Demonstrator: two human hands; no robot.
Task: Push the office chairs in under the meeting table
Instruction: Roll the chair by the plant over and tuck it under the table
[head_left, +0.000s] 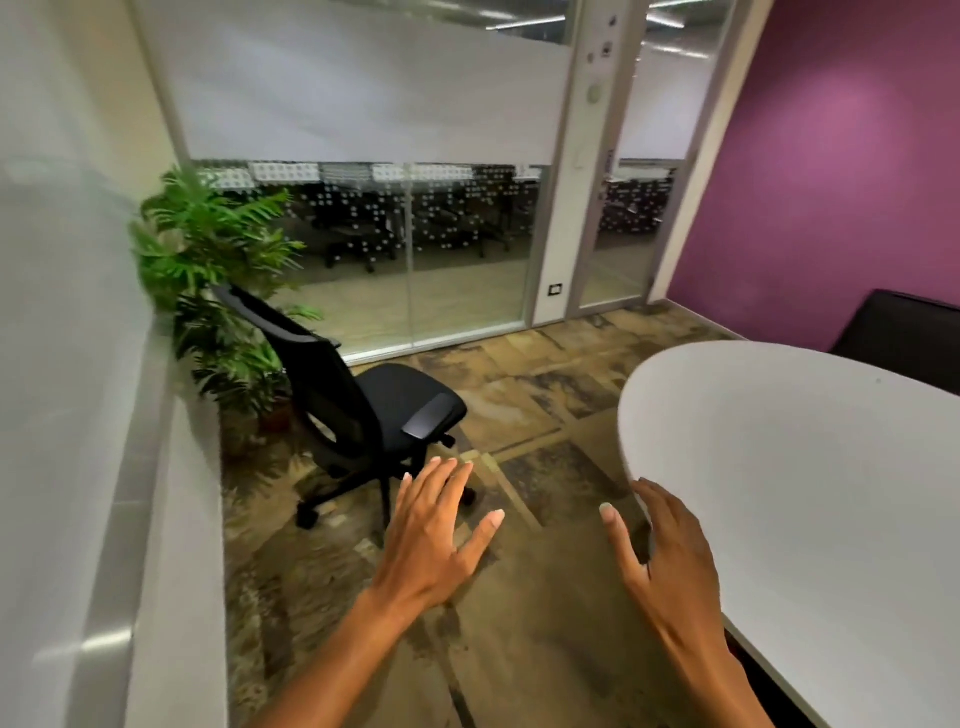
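Carpet is lying ahead; we are spreading both empty hands, left hand and right hand, the chair beyond our fingertips, risking shoving it into the plant.

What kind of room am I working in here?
Most likely a small office meeting room: a white rounded table, a black wheeled office chair standing apart from it, and a glass partition looking onto rows of desks beyond.

Head view, looking forward-down, hands close.

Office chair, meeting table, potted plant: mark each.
office chair (402, 397): head view, on the seat cushion.
meeting table (810, 467): head view, on the bare white top.
potted plant (208, 244): head view, on the green fronds.
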